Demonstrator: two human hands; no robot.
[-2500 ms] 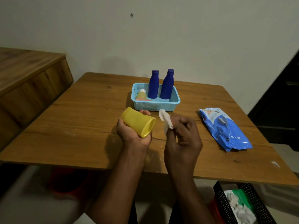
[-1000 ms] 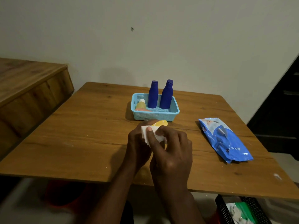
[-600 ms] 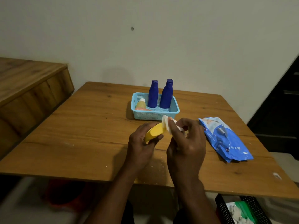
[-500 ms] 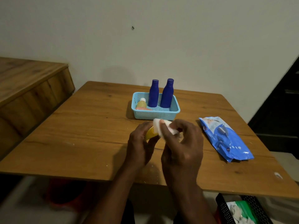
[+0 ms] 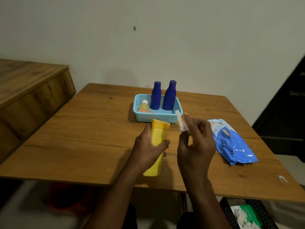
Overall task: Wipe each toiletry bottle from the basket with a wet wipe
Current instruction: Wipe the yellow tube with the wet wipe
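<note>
We see the yellow bottle (image 5: 159, 136) in the left hand (image 5: 149, 148), fingers and thumb wrapped round its middle; it is held above the near part of the wooden table (image 5: 85, 139), tilted, with its capped end pointing away toward the basket. Just to its right the right hand (image 5: 196, 146) pinches a crumpled white wet wipe (image 5: 181, 123) at its fingertips — the wipe stands clear of the bottle, a small gap between them.

Beyond both hands sits the light blue basket (image 5: 158, 117) on the table. Two dark blue bottles (image 5: 156, 95) stand upright in it side by side, and a small yellowish bottle with a white cap (image 5: 144, 105) leans in its left end.

To the right of the right hand a blue wipes pack (image 5: 231, 142) lies flat on the table, near its right edge. Below that edge, on the floor, we make out a black perforated bin (image 5: 231, 212) holding crumpled white and green material — the contents are too small to name.
</note>
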